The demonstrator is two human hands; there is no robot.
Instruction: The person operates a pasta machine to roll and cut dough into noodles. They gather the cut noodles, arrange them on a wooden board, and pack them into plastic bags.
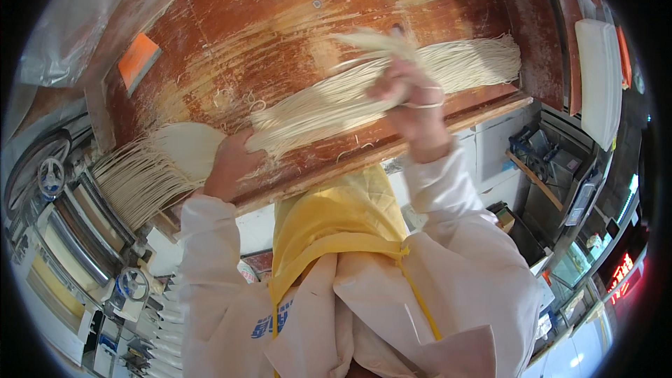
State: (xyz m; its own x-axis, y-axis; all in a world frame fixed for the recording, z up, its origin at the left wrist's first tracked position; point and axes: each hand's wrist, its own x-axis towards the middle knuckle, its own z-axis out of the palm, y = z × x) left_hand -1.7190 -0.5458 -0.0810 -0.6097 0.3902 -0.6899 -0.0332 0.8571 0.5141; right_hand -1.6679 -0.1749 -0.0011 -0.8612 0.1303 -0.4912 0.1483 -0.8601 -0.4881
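Note:
A long bundle of thin fresh noodles [325, 105] lies across the wooden worktop [252, 47]. My left hand [236, 160] presses on the bundle's left end, beside a flat dough sheet [190, 144] whose cut strands [139, 178] run back to the noodle machine. My right hand [412, 94], blurred, is closed around noodle strands above the bundle, with some loose ends sticking out past the fingers. A few strands hang around that wrist. Which strands it holds and which lie beneath cannot be fully told.
The noodle machine [79, 241] with rollers and handwheels stands at the left. An orange scraper [139, 60] lies on the worktop's left part. Noodle scraps [223, 97] are scattered near the bundle. The worktop's raised front edge [325, 168] runs before my yellow apron [341, 210].

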